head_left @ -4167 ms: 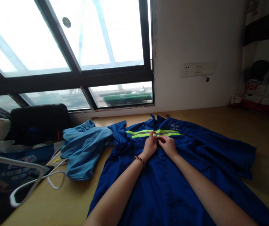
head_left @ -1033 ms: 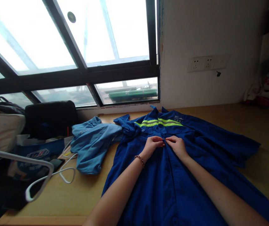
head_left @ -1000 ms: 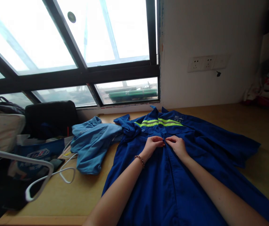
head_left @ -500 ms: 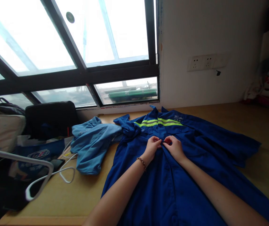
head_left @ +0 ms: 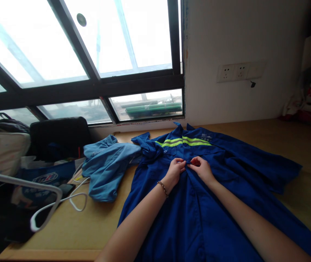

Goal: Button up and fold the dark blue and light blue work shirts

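Note:
A dark blue work jacket point(head_left: 169, 203) with a yellow-green and grey reflective stripe across the chest lies spread on the table, collar toward the wall. My left hand point(head_left: 176, 170), a beaded bracelet on its wrist, pinches the jacket's front placket below the stripe. Close beside it, my right hand point(head_left: 201, 169) pinches the other side of the same front edge. Both hands' fingertips nearly meet, and a small fold of cloth is raised between them. Whether a button sits under the fingers is hidden.
A light blue garment point(head_left: 109, 167) lies crumpled left of the jacket. White cables point(head_left: 76, 198) and a white metal bar point(head_left: 54, 189) are at the table's left edge, near bags and a black chair back point(head_left: 60, 140). Behind are a window and wall sockets point(head_left: 233, 72).
Both hands keep their pinch on the jacket front and have shifted only slightly. The jacket and the light blue garment lie as before.

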`<state>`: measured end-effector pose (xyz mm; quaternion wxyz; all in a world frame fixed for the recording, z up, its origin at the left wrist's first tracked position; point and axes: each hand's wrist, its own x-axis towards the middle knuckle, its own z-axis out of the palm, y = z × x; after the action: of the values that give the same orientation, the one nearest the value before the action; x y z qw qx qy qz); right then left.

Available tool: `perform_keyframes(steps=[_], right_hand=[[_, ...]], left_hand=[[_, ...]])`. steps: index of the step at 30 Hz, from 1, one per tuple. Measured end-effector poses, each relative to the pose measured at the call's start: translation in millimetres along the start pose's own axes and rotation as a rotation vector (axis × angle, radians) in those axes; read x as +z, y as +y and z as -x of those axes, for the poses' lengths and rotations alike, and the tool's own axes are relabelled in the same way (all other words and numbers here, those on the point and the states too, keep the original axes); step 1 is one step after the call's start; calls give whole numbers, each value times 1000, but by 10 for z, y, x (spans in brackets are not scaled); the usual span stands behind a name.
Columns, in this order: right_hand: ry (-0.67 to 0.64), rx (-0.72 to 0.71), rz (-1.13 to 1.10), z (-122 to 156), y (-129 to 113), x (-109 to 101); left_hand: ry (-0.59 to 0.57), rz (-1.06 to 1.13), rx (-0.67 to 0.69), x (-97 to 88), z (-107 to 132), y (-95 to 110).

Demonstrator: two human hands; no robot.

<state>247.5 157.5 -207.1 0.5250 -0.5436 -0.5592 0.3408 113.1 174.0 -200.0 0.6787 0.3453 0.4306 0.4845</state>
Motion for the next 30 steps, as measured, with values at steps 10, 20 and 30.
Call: perform_keyframes(steps=[10,20,30], right_hand=[[-22,66,-158,-27,9,-17],[-55,128,-207,-60,111,-33],[-49,193,-155,-81,90,-61]], left_hand=[[-26,63,31,25,32,3],[-220,-46,200,1,39,-46],[-169,-288,333,-41,-56,-31]])
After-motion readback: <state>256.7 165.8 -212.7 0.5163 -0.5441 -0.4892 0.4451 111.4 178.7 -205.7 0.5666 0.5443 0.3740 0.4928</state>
